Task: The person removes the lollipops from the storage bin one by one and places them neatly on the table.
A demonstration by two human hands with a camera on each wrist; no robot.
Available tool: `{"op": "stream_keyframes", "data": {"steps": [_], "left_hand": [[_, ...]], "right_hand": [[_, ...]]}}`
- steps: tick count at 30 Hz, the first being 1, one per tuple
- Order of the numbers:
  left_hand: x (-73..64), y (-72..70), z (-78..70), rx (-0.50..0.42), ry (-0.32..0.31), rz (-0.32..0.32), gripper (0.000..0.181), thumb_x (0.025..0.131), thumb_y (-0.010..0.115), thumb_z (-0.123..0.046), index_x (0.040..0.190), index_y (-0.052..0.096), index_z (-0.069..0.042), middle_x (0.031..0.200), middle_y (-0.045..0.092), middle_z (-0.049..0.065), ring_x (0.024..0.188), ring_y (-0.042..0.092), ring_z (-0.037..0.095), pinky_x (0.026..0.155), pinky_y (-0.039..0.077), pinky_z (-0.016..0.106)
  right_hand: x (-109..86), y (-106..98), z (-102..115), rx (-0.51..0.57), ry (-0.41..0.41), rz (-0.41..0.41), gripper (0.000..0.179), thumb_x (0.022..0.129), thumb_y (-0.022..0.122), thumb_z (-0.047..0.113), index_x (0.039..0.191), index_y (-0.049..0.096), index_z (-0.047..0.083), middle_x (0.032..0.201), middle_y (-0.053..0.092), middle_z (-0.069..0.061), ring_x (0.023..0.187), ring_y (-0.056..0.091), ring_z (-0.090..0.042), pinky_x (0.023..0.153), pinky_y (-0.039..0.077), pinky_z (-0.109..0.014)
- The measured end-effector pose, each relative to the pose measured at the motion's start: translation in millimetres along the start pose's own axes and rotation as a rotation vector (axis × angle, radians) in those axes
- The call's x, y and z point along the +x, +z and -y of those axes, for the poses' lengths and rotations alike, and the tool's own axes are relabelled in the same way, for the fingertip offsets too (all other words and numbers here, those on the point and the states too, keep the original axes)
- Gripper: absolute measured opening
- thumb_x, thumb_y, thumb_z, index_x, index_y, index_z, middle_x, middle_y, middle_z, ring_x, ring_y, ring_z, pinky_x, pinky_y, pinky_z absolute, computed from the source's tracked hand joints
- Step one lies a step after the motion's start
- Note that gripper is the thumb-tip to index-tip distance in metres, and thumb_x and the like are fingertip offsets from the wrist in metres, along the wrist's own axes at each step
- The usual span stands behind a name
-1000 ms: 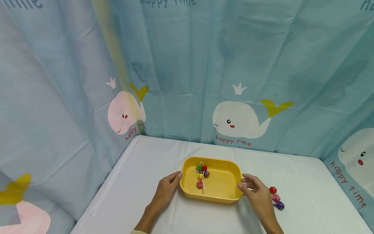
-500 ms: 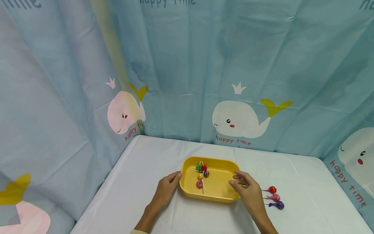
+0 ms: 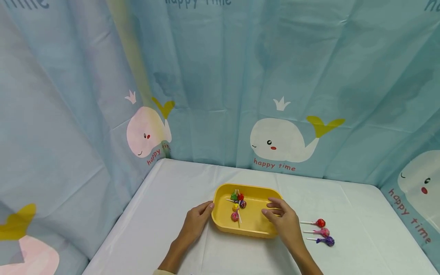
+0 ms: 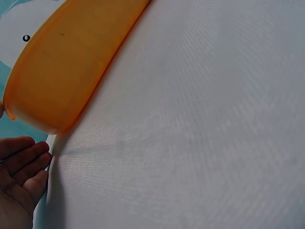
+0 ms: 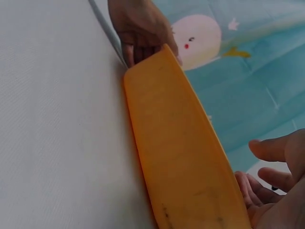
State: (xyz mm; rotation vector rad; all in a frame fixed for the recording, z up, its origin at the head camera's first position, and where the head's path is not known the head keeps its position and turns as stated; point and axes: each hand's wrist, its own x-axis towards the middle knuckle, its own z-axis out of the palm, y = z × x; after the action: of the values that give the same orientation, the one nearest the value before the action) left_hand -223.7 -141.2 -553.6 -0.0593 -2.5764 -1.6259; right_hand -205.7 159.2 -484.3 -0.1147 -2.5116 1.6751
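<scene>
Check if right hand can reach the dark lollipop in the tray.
Likely yes: the right hand looks empty and hovers over the tray, with bare tray floor between it and the dark lollipop.

Tray point(image 5: 176, 138) cropped in wrist views

A small curtained-off nook; whether it stands in a home, studio or lab cannot be told. Pale blue fabric point(image 3: 213, 76) hangs along the far edge of a white cloth-covered bench point(image 3: 182, 183) and turns at both far corners to run down its left and right sides. Nursery-style whales point(image 3: 278, 139) and red "happy time" lettering point(image 3: 274, 165) decorate the fabric.
</scene>
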Motion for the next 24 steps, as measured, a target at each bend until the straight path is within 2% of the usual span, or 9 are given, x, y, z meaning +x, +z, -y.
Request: {"op": "stream_keyframes", "data": {"steps": [5, 14, 24], "left_hand": [[0.0, 0.5, 0.2, -0.007, -0.003, 0.005, 0.055, 0.107, 0.057, -0.056, 0.139, 0.072, -0.014, 0.139, 0.071, 0.003, 0.139, 0.06, 0.029, 0.119, 0.046, 0.052], [-0.6, -0.3, 0.1, -0.007, -0.001, 0.004, 0.055, 0.107, 0.057, -0.055, 0.139, 0.072, -0.013, 0.14, 0.071, 0.004, 0.139, 0.06, 0.03, 0.119, 0.047, 0.052], [-1.2, 0.3, -1.3, 0.0, 0.002, 0.009, 0.058, 0.108, 0.055, -0.055, 0.14, 0.07, -0.009, 0.14, 0.07, 0.007, 0.139, 0.06, 0.032, 0.119, 0.047, 0.053]], "right_hand": [[3.8, 6, 1, 0.005, 0.006, -0.006, 0.048, 0.092, 0.085, 0.016, 0.134, 0.068, 0.001, 0.122, 0.073, -0.018, 0.106, 0.074, -0.03, 0.079, 0.065, -0.024], [11.5, 18, 2, -0.058, 0.0, -0.003, 0.048, 0.093, 0.084, 0.018, 0.135, 0.068, 0.002, 0.12, 0.074, -0.015, 0.108, 0.072, -0.031, 0.086, 0.066, -0.033], [21.6, 34, 1, -0.07, -0.03, 0.018, 0.043, 0.094, 0.083, 0.015, 0.133, 0.07, 0.003, 0.117, 0.075, -0.015, 0.105, 0.073, -0.028, 0.086, 0.065, -0.035]]}}
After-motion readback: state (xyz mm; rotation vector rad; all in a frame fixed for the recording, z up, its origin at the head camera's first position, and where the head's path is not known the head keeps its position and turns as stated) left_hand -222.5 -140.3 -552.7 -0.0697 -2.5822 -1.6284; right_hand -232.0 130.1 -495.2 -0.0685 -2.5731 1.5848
